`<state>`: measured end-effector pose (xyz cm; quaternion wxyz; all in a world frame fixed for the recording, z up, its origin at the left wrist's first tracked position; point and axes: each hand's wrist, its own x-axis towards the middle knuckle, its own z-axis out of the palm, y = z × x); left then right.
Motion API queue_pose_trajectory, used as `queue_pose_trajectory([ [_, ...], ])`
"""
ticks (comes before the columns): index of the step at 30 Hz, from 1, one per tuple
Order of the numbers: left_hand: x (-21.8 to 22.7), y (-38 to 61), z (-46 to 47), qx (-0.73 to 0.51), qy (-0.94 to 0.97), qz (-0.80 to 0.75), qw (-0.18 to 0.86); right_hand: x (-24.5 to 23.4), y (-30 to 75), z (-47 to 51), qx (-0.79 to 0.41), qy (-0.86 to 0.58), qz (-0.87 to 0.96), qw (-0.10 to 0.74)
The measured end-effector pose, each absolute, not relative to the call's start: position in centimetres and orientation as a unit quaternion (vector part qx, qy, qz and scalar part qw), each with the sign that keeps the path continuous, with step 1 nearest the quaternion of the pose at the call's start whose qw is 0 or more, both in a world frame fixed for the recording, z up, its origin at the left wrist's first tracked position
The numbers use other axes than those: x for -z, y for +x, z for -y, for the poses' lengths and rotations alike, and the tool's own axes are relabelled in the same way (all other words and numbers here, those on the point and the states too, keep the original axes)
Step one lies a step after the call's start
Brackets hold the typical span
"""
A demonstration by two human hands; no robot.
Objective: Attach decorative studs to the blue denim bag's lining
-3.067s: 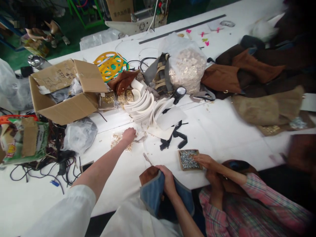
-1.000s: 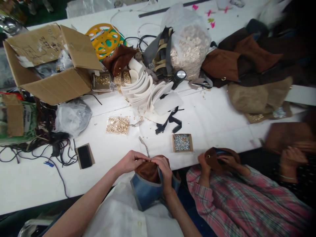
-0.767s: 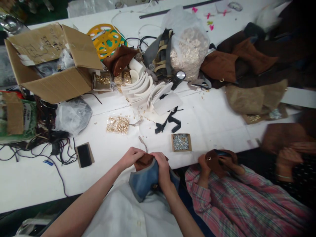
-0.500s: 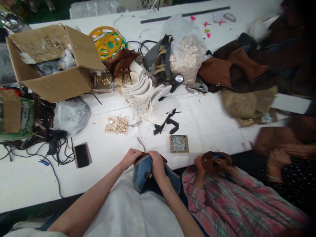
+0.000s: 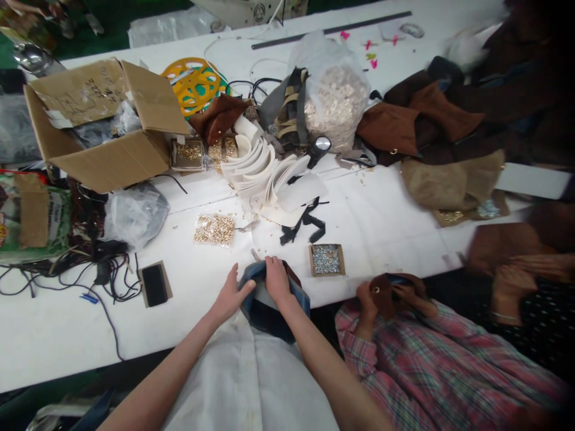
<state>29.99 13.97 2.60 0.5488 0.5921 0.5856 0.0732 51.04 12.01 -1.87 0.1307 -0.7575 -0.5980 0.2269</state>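
Head view: two bare hands, the left hand (image 5: 229,297) and the right hand (image 5: 277,280), meet one folded blue-and-brown cloth piece (image 5: 264,316) at the near edge of the white-covered table (image 5: 386,227). Around it I count one shallow brown cardboard box (image 5: 342,258) of small silver-coloured fittings, one flat clear plastic bag (image 5: 214,230) of tiny gold-coloured fittings, one black rectangular phone (image 5: 154,285) and four small bright-pink pieces (image 5: 374,63).

The cloth piece lies between the hands. The left hand is spread, thumb well apart from the fingers, at its left edge; the right hand is closed on its far edge, covering part of it.

Silver fittings sit just beyond on the right, gold ones beyond on the left. Further off, curled white sheets (image 5: 251,164) and a large open cardboard carton (image 5: 108,161) crowd the table. To the right, a co-worker's plaid sleeve (image 5: 357,353) is near, that person's hands holding a brown piece (image 5: 384,296).
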Motion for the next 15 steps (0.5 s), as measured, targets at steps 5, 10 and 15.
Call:
queue_pose_trajectory([
  [5, -1.8, 29.8, -11.8, -0.030, 0.722, -0.534, 0.438, -0.9, 49.8, -8.2, -0.237, -0.758, 0.515, 0.321],
  [10, -1.0, 32.5, -13.1, 0.014, 0.717, -0.571, 0.401, -3.4, 48.8, -4.5, -0.255, -0.765, 0.385, 0.450],
  [15, -1.3, 33.6, -15.6, 0.086, 0.729, -0.574, 0.363, 1.6, 47.4, -3.0, -0.436, -0.757, 0.191, 0.448],
])
